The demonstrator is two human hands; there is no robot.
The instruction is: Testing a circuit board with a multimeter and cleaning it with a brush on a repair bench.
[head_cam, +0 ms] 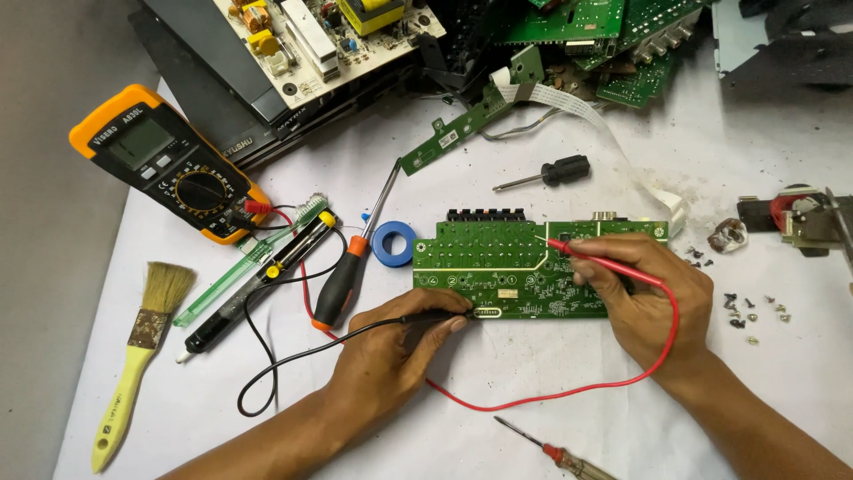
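Note:
A green circuit board (498, 262) lies flat on the white table cover. My left hand (391, 351) grips a black test probe (435, 317), its tip touching the board's lower edge near a white slot. My right hand (649, 293) rests on the board's right end and grips a red test probe (586, 252), whose tip touches the board near its upper middle. Black and red leads run left to an orange and black multimeter (173, 164).
An orange-handled screwdriver (351, 267), a blue tape roll (394, 244), a black desoldering pump (258, 280), a green toothbrush (244, 262) and a yellow paintbrush (133, 356) lie at left. A small black screwdriver (555, 172), loose screws (746, 309) and stacked boards (577, 36) sit behind and right.

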